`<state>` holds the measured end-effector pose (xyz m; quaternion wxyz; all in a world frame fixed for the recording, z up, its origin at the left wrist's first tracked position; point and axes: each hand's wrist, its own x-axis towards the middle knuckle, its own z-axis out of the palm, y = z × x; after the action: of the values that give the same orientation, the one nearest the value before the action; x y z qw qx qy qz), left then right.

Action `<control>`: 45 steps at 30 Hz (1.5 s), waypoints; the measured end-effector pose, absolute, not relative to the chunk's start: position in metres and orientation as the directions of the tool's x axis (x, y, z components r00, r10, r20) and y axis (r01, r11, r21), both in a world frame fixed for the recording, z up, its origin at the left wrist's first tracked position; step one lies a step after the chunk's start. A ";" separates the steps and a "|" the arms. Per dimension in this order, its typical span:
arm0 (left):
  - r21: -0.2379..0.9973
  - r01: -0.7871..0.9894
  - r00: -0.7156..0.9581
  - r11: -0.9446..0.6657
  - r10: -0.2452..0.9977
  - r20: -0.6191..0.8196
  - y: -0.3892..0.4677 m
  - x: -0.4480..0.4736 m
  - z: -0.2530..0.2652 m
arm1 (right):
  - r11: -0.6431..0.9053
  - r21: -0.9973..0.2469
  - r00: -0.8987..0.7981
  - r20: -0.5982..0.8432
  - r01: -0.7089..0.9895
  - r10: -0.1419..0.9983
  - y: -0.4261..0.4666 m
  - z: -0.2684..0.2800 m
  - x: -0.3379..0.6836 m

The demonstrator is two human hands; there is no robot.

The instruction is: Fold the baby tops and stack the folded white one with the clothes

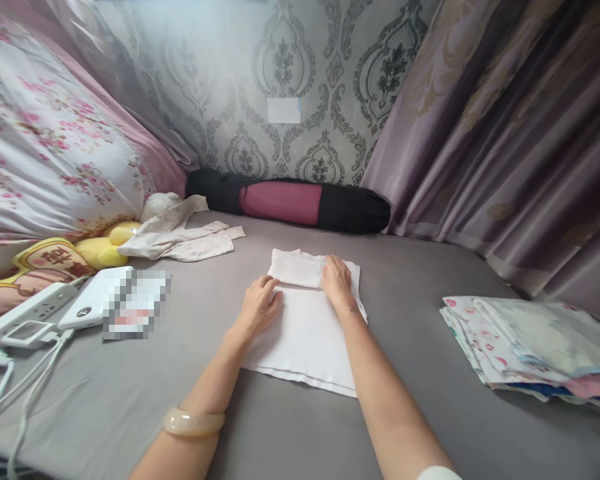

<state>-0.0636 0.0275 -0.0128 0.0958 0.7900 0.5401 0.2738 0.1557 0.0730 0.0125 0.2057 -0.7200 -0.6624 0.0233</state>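
A white long-sleeved shirt (305, 333) lies partly folded on the grey bed sheet (205, 373), with its hem towards me. Across its far end runs a folded-over strip of the same shirt (295, 268), probably a sleeve. My left hand (261, 303) rests on the shirt's left edge just below this strip, fingers loosely extended and thumb apart. At the strip's right end, my right hand (337, 280) has its fingers bent down on the fabric, gripping it; the fingertips are partly hidden. A pale bangle (194, 423) circles my left forearm.
At right lies a stack of folded printed clothes (535, 347). A crumpled light garment (185, 233) is at back left. Nearer left are a power strip (35, 310), cables, a white power bank (97, 297) and yellow plush toys (100, 250). A black and maroon bag (280, 200) lines the wall.
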 end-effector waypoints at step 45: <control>0.337 0.894 0.316 -0.295 0.949 -0.007 0.017 -0.048 0.000 | -0.032 -0.201 0.018 -0.068 0.979 0.998 0.066 0.005 0.149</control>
<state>-0.0483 0.0165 0.0003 0.1409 0.7988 0.5767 0.0974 0.1494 0.0660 0.0046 0.0485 -0.7119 -0.6942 0.0949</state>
